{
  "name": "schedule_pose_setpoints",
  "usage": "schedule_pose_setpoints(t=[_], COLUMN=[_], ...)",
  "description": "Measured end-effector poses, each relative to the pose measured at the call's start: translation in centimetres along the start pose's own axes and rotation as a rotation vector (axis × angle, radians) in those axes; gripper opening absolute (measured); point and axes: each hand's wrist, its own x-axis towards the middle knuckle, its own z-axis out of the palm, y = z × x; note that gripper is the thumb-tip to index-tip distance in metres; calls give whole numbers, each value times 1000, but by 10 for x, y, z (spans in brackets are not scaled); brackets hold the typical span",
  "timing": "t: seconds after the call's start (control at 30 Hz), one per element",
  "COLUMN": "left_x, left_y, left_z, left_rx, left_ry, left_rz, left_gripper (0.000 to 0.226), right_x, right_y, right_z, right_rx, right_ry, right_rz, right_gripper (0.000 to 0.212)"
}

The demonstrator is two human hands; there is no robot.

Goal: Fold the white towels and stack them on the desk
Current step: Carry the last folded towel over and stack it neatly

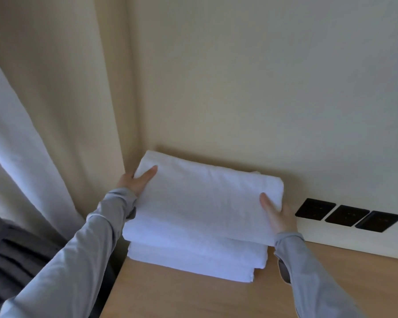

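Observation:
A folded white towel (202, 200) lies on top of a stack of folded white towels (193, 260) at the back left corner of the wooden desk (193, 297). My left hand (137, 180) holds the top towel's left edge, thumb on top and fingers hidden beneath. At the towel's right edge my right hand (277, 214) grips it the same way, thumb lying on the cloth. Both grey sleeves reach in from below.
A cream wall rises right behind the stack. Three black wall sockets (347, 214) sit just right of my right hand. A pale curtain (55, 111) hangs at the left, beside the desk's left edge. Something dark grey (14, 260) lies low at the left.

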Motion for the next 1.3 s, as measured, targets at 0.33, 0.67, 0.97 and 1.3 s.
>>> schedule_pose_setpoints(t=[0.33, 0.67, 0.97, 1.3], left_x=[8, -11, 5, -19], left_y=[-21, -12, -7, 0], left_z=[18, 33, 25, 43], left_rx=[366, 425, 411, 623], left_ry=[116, 238, 331, 398], left_rz=[-58, 81, 305, 383], left_gripper=[73, 59, 34, 52], right_x=[22, 19, 28, 9], right_y=[18, 15, 1, -11], right_z=[9, 18, 22, 42], right_rx=[-346, -535, -520, -866], right_ry=[65, 254, 205, 359], right_rz=[128, -101, -31, -380], right_gripper=[53, 50, 54, 46])
